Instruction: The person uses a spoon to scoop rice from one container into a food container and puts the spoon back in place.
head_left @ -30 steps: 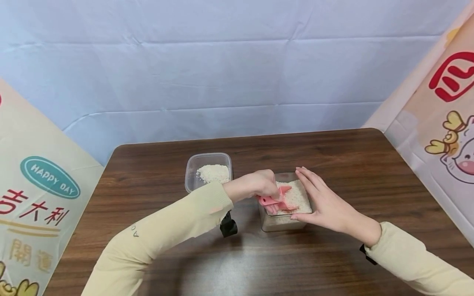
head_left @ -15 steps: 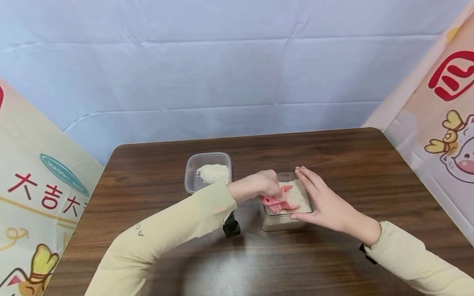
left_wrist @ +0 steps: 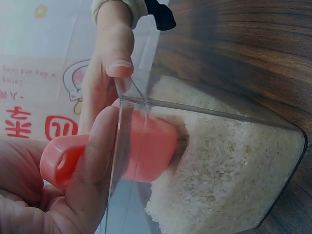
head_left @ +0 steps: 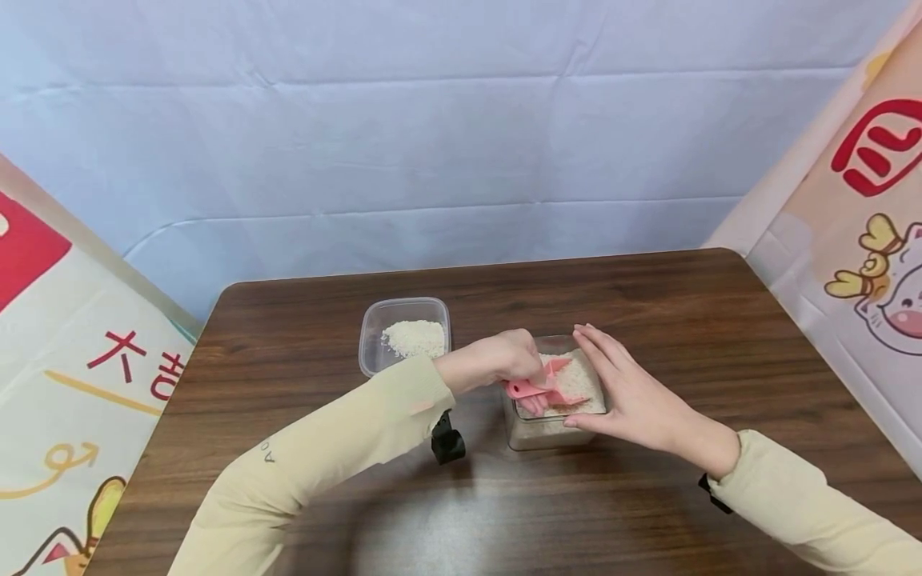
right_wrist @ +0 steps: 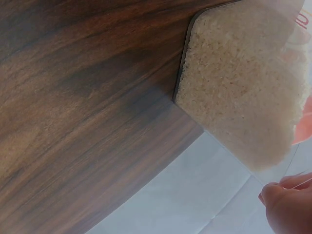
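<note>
My left hand (head_left: 515, 360) grips the handle of a pink scoop (head_left: 562, 388), whose head sits inside a clear container of white rice (head_left: 582, 376). In the left wrist view, the scoop (left_wrist: 151, 151) shows through the transparent wall, its front edge against the rice (left_wrist: 219, 161). My right hand (head_left: 634, 400) holds the container (head_left: 551, 436) at its right side, thumb at the near rim and fingers along the far corner. In the right wrist view, fingertips of that hand (right_wrist: 287, 207) meet the container's rim, with rice (right_wrist: 234, 87) behind the wall.
A second, shallower clear plastic container (head_left: 370, 352) stands to the left, with a small heap of rice (head_left: 416, 338) in it. Both containers are on a dark wood-grain table (head_left: 302, 320). A pale cloth backdrop (head_left: 432, 160) hangs behind it, with printed banners at both sides.
The scoop and my left hand shift only slightly inside the rice container. My right hand stays in place. The left banner's print has shifted to the right.
</note>
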Demonstrator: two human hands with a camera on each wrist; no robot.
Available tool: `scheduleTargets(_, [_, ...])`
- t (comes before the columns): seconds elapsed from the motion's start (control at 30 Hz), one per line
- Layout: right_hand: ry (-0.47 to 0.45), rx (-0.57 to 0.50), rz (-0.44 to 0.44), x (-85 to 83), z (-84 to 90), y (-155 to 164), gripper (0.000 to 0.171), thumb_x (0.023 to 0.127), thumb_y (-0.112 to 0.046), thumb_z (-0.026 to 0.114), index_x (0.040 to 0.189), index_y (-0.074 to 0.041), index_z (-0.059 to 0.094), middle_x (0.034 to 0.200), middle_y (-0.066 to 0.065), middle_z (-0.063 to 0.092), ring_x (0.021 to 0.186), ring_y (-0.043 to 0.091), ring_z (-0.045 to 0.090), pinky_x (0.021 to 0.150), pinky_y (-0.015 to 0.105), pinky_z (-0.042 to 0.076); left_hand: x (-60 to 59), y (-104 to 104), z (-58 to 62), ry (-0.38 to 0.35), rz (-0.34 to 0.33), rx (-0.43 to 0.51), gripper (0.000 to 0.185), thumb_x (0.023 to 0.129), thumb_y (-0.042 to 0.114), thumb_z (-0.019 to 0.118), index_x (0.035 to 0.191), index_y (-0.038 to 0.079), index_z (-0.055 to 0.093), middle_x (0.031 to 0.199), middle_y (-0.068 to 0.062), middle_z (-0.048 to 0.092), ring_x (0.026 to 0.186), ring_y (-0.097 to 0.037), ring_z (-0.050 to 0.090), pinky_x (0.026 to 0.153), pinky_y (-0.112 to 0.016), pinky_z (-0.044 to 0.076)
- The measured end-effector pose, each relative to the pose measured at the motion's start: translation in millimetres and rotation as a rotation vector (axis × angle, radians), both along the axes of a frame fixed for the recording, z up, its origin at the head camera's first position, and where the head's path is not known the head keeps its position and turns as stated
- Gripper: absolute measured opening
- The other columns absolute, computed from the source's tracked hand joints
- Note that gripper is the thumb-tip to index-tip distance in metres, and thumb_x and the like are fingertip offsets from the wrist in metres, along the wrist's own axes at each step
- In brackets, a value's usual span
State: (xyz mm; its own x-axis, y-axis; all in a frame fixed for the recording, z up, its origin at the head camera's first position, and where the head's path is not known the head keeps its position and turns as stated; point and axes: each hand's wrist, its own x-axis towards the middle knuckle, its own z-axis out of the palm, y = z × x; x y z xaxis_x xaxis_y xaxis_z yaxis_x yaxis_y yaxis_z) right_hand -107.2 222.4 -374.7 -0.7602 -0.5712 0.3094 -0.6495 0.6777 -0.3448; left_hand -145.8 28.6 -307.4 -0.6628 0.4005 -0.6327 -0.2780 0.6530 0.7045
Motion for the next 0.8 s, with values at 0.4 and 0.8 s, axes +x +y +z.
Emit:
scheduleTargets(0.4, [0.031,-0.013,0.018,-0.9,-2.2,-1,0.103,0.068,-0.052,0.074,0.140,0.004,0.026,0.144,0.018,0.026,0.133,0.027,0.024,0.106,0.009,0.013,-1.6,-5,0.8,0.160,-0.037,-0.071,0.012,0.084,0.001,0.060,0.087,-0.007,0.070,0.076,-0.016,0.069,0.068,-0.020,0.068,0.061,-0.020,0.055])
scheduleTargets(0.8, [0.035,-0.016,0.016,-0.3,-2.2,-1,0.103,0.067,-0.051,0.074,0.140,0.003,0.026,0.145,0.015,0.025,0.133,0.027,0.024,0.105,0.009,0.013,-1.7,-13,-2.4,-0.068,0.064,0.141,0.021,0.089,-0.004,0.051,0.104,-0.017,0.058,0.085,-0.030,0.063,0.078,-0.034,0.064,0.055,-0.028,0.056])
